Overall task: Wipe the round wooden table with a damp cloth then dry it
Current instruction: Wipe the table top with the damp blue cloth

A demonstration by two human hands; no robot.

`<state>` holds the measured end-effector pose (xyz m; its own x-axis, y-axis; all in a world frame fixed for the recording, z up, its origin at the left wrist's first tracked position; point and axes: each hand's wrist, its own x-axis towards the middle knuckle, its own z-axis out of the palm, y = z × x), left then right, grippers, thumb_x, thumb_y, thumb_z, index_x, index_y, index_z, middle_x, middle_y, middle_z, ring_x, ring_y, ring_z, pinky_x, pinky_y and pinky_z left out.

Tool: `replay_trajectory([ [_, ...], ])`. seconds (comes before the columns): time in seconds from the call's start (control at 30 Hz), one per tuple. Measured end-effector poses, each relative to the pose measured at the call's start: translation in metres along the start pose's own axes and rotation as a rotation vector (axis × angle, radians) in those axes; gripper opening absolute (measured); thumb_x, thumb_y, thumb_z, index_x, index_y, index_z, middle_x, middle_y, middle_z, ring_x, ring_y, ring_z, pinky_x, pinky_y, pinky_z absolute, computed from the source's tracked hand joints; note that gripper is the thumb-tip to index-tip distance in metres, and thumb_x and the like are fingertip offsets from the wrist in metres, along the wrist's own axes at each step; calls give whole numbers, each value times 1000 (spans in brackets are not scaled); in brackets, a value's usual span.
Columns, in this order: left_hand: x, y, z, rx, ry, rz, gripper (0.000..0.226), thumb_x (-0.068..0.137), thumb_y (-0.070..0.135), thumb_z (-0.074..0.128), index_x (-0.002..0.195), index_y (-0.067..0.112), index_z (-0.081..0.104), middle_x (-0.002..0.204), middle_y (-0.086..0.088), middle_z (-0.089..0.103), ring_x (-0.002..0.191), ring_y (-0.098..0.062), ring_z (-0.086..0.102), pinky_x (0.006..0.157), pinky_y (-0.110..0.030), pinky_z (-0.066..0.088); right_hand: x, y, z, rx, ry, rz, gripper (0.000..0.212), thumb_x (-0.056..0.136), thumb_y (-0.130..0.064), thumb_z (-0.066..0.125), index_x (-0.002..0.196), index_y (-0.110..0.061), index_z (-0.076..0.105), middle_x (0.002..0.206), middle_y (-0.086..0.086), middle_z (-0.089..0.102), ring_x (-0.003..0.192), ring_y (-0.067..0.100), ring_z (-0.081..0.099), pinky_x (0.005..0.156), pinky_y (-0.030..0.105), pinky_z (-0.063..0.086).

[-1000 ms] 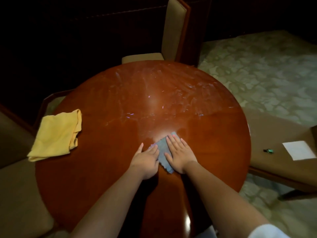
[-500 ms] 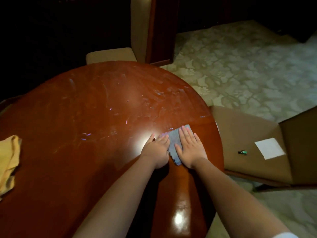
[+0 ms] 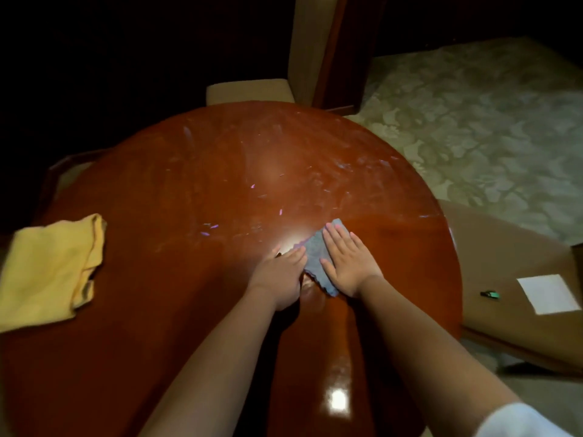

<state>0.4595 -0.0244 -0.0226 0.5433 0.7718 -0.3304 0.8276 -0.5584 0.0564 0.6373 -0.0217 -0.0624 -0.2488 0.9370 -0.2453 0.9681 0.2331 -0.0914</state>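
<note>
The round wooden table (image 3: 195, 171) fills the middle of the view, its far half streaked with wet smears. A small grey-blue cloth (image 3: 314, 253) lies flat right of the table's centre. My right hand (image 3: 347, 261) presses on it with straight fingers. My left hand (image 3: 279, 274) rests beside it, fingertips touching the cloth's left edge. A folded yellow cloth (image 3: 50, 266) lies at the table's left edge, apart from both hands.
A beige-cushioned chair (image 3: 252, 89) stands behind the table. To the right a brown chair seat (image 3: 504, 247) holds a white paper (image 3: 547, 293) and a small dark object (image 3: 488, 294). Patterned carpet (image 3: 473, 121) covers the floor at the right.
Both hands and the grey-blue cloth slid right across the table, then a little back. The view swung right and returned, so the yellow cloth is fully in sight again.
</note>
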Motion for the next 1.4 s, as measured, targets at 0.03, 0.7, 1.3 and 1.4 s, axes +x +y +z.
replay_trajectory([
  [0.03, -14, -9, 3, 8, -6, -17, 58, 95, 23, 33, 151, 15, 19, 160, 1, 12, 146, -7, 8, 117, -36, -4, 0, -17, 2, 11, 2, -9, 90, 71, -53, -25, 151, -14, -11, 153, -3, -23, 145, 15, -17, 117, 34, -8],
  [0.7, -160, -38, 62, -107, 130, -296, 51, 103, 31, 18, 150, 11, 23, 158, -2, 17, 145, -12, 13, 118, -33, 0, -78, -162, 21, 70, -138, -122, 60, 101, -44, 7, 150, -17, -15, 155, -3, -24, 142, 10, -22, 113, 30, -12],
  [1.3, -83, -71, 70, -75, 135, -575, 76, 81, 41, -22, 150, 11, -9, 159, -2, -9, 146, -16, -10, 108, -38, -21, 19, -157, 14, 50, -62, -159, 79, 72, -49, -25, 143, -16, -23, 151, -1, -29, 137, 12, -30, 114, 34, -14],
  [1.4, -69, -96, 63, -103, 99, -604, 63, 94, 40, -11, 150, 12, -13, 159, -1, -14, 146, -14, -12, 114, -39, -14, 49, -163, 9, 59, -68, -157, 87, 70, -49, -25, 150, -15, -16, 151, -3, -29, 143, 14, -24, 113, 35, -15],
])
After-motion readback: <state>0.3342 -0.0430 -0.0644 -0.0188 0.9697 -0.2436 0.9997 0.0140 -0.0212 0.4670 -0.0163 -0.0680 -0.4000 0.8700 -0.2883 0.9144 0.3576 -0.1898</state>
